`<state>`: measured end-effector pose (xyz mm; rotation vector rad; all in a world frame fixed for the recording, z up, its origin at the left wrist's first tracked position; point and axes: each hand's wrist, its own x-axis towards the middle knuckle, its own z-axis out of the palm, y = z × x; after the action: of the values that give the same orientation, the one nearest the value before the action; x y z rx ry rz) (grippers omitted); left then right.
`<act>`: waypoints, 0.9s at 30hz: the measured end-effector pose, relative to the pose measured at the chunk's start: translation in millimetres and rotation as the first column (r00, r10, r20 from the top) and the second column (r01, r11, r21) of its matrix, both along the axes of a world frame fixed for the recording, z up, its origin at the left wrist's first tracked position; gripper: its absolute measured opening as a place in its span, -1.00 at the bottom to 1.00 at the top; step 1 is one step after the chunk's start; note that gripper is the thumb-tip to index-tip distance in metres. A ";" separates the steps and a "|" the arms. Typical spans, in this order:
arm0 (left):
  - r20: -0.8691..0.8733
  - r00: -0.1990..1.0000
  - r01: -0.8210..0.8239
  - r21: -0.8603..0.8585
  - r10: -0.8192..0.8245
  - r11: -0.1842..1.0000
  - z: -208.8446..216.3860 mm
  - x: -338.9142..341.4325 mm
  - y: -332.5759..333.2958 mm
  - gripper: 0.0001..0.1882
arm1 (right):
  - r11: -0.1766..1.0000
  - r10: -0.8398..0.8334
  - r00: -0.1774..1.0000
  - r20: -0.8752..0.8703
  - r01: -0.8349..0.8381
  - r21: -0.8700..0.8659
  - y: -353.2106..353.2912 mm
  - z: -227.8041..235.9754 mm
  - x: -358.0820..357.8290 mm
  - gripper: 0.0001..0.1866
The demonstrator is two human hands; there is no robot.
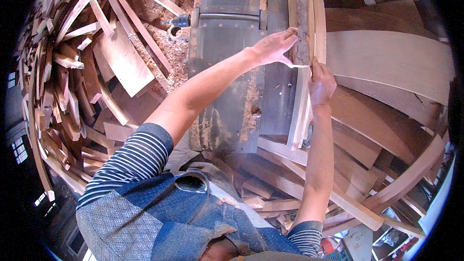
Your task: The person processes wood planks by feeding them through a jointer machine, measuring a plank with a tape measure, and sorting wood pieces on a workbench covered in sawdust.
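A long wooden board (302,14) with a rough, bark-like grey face lies along the right side of a jointer's metal bed (224,67). My left hand (274,48) reaches across the bed, fingers stretched toward the board and thumb spread apart; its fingertips touch the board's near side. My right hand (322,84) is closed at the board's right edge, fingers curled against the wood. Between my left thumb and my right fingers runs a thin white sliver (299,66), too small to name.
The jointer's cutter head (229,17) crosses the bed ahead of my left forearm. Offcuts (123,60) and shavings (169,50) heap up at the left. Wide planks (386,58) lie stacked at the right, and a long beam (357,210) slants across near my right forearm.
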<state>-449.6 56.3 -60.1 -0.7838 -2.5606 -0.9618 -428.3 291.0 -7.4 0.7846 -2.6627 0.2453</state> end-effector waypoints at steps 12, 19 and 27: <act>-0.011 1.000 -0.002 0.011 0.002 1.000 -4.0 -14.2 -6.5 -0.07 | 1.000 0.012 1.000 -0.009 -0.012 -0.004 -3.5 -2.9 -14.0 -0.53; -0.012 1.000 -0.016 -0.047 0.016 0.999 0.6 -19.3 -9.5 -0.02 | 1.000 0.004 1.000 -0.006 -0.004 0.002 -7.3 -3.2 -20.7 -0.51; -0.008 1.000 -0.014 -0.023 0.014 1.000 -0.5 -27.1 -12.5 -0.04 | 0.999 -0.005 1.000 0.003 0.005 0.032 -10.5 -2.2 -26.6 -0.50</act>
<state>-476.7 43.8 -60.6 -0.7728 -2.5720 -0.9247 -454.9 280.5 -9.6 0.7878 -2.6775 0.2038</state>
